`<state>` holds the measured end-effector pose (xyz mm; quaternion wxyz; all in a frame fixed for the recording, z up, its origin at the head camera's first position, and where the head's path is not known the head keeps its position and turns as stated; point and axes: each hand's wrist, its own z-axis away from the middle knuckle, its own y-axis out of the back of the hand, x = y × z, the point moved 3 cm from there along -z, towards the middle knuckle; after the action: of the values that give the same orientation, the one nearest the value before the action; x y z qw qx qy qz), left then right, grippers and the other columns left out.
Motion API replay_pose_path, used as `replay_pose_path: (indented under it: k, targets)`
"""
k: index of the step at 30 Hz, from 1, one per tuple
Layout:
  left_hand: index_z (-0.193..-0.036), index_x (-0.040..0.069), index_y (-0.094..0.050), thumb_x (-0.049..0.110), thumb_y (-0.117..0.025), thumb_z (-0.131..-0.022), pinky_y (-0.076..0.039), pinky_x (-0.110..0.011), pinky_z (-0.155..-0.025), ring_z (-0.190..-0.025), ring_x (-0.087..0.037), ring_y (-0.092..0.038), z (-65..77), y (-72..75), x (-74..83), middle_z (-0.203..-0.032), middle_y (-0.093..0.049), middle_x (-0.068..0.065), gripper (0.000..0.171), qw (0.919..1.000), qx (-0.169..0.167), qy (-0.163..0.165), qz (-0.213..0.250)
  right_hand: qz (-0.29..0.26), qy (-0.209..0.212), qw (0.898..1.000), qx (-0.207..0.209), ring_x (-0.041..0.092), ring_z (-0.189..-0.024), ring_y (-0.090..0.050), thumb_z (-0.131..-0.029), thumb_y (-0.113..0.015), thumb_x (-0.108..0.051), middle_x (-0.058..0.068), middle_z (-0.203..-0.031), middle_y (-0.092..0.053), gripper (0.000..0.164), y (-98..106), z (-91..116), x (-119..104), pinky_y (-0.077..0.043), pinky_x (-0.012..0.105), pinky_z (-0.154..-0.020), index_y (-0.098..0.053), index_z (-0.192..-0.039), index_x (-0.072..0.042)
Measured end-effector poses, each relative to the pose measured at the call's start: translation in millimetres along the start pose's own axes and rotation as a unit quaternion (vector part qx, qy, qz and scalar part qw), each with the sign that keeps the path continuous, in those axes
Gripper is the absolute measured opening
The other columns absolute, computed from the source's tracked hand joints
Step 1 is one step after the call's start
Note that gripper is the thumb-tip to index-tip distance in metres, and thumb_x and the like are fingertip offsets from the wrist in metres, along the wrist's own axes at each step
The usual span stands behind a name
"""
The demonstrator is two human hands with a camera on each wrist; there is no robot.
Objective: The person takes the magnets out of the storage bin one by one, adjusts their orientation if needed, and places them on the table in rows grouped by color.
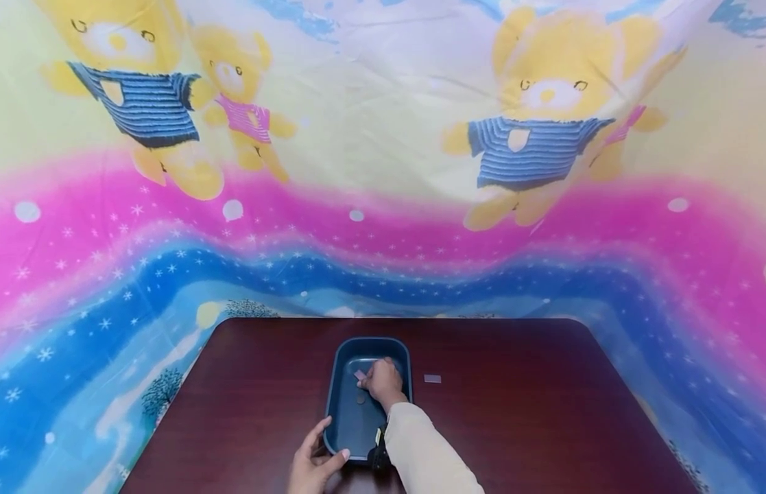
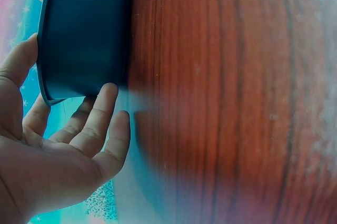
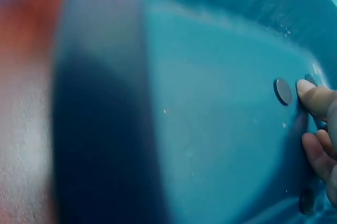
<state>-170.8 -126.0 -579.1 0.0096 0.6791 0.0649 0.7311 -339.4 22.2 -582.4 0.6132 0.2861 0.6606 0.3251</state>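
A dark blue rectangular tray (image 1: pixel 330 405) with rounded corners stands on the table. My left hand (image 1: pixel 313 456) is at its near left corner, thumb at the near rim and a fingertip at the left side. In the left wrist view the fingers spread loosely against the tray's outer wall (image 2: pixel 84 40). Reaching inside the tray, my right hand (image 1: pixel 384 379) pinches a small pale rectangular piece (image 1: pixel 360 375), partly covered by the fingers. On the tray floor close to the fingertips lies a small dark round disc (image 3: pixel 283 91). Another dark disc (image 3: pixel 307 201) shows below the hand.
A second small pale rectangular piece (image 1: pixel 432 378) lies on the dark red-brown table (image 1: pixel 512 412), right of the tray. Behind the table's far edge hangs a cloth (image 1: pixel 383 247) printed with bears. A black strap device (image 1: pixel 379 453) sits at the right wrist, over the tray's near rim.
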Motion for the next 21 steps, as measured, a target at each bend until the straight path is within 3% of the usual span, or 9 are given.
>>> replay_pose_path:
  k: [3,11,17,21]
  targets:
    - [-0.138,-0.003,-0.038,0.009,-0.076,-0.077,-0.052,-0.033,-0.068,-0.089,-0.033,-0.061,0.3,0.2,-0.3,-0.121,-0.048,-0.036,0.073,1.0,0.0,-0.002,0.001,-0.014,0.013,1.0,-0.017,0.014,-0.059,-0.047,-0.073,-0.08,-0.025,0.002,-0.079,-0.048,0.028,1.3,-0.8,1.5,-0.042,0.033,-0.055,-0.057,-0.061,-0.015]
    - [-0.138,-0.002,-0.039,0.008,-0.076,-0.076,-0.052,-0.034,-0.067,-0.091,-0.033,-0.06,0.1,-0.5,-1.2,-0.122,-0.048,-0.036,0.072,1.0,0.004,0.004,0.007,-0.051,0.02,0.998,-0.038,0.014,-0.045,-0.043,-0.072,-0.076,-0.016,-0.002,-0.048,-0.042,0.034,4.4,-1.6,6.3,-0.034,0.028,-0.042,-0.049,-0.051,-0.013]
    - [-0.137,-0.004,-0.039,0.005,-0.075,-0.076,-0.052,-0.033,-0.067,-0.092,-0.035,-0.059,1.3,-0.7,1.6,-0.121,-0.048,-0.037,0.072,0.9998,0.004,-0.01,0.014,-0.066,0.052,0.996,-0.028,0.012,-0.041,-0.032,-0.072,-0.075,-0.015,-0.006,-0.046,-0.029,0.042,4.8,-3.1,3.5,-0.026,0.026,-0.04,-0.039,-0.049,-0.016]
    - [-0.137,-0.003,-0.039,0.007,-0.076,-0.076,-0.052,-0.032,-0.068,-0.093,-0.035,-0.059,1.6,-0.7,2.0,-0.122,-0.048,-0.036,0.072,0.9999,0.007,-0.007,0.011,-0.077,0.053,0.995,-0.031,0.012,-0.042,-0.035,-0.072,-0.075,-0.014,-0.006,-0.046,-0.032,0.04,5.3,-3.0,2.8,-0.027,0.026,-0.04,-0.042,-0.05,-0.016]
